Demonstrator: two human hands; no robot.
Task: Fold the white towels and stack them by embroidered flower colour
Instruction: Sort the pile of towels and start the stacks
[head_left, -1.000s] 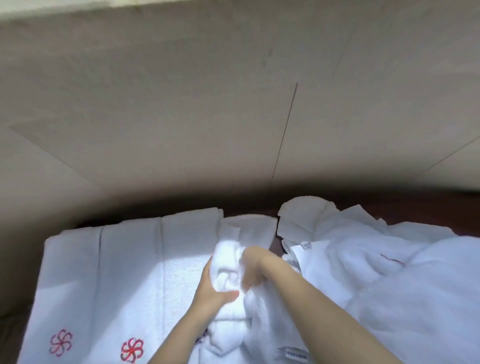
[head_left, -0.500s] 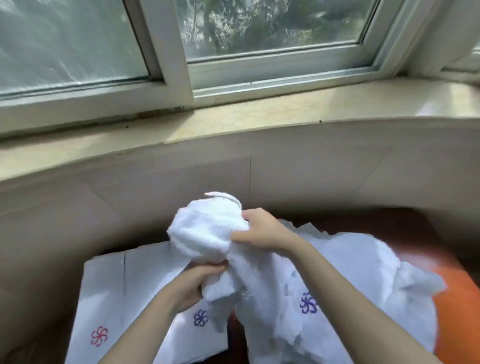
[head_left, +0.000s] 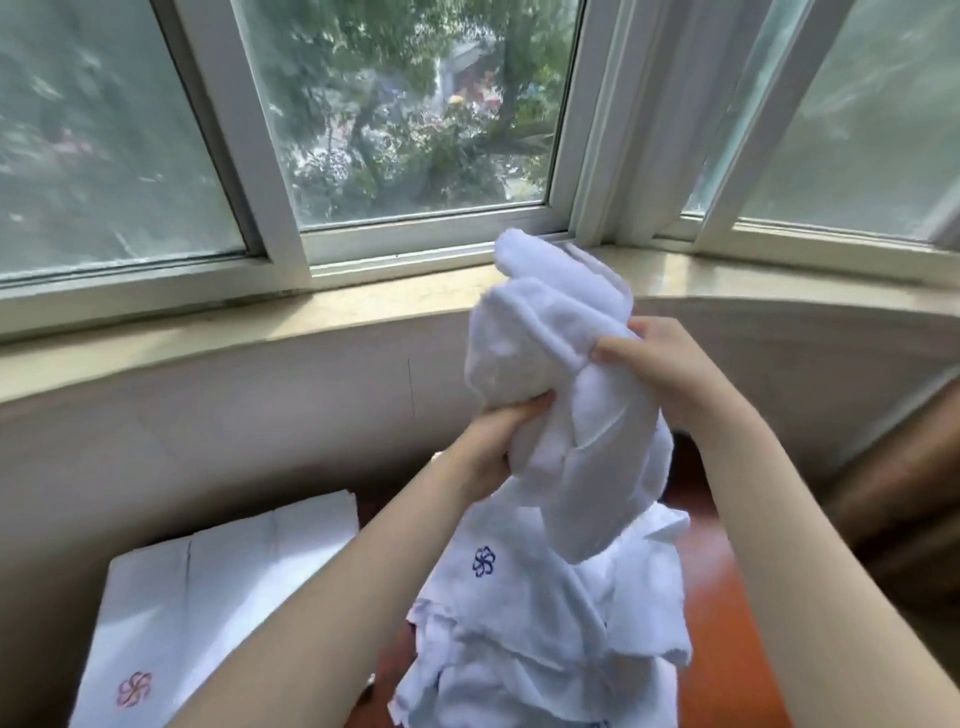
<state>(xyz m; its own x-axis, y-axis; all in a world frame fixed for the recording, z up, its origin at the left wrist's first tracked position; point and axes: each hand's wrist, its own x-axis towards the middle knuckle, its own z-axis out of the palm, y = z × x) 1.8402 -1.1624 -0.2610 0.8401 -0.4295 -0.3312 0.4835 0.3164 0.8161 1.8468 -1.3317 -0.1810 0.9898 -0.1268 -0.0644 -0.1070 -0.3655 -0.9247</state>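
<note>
A bunched white towel (head_left: 550, 374) hangs in the air in front of the window sill, held by both hands. My left hand (head_left: 493, 441) grips its underside from the left. My right hand (head_left: 660, 364) pinches its right edge. Under it lies a loose heap of white towels (head_left: 545, 649), one showing a blue embroidered flower (head_left: 483, 561). At the lower left lie folded white towels (head_left: 218, 582) side by side, the nearest with a red flower (head_left: 134, 690).
The towels rest on a reddish-brown wooden table (head_left: 727, 623). A beige wall and stone window sill (head_left: 260, 322) stand behind it, with white-framed windows above. A dark wooden piece of furniture (head_left: 909, 493) is at the right.
Both hands have lifted the bunched towel up off the heap and to the right. The view has tilted upward, so the windows now show.
</note>
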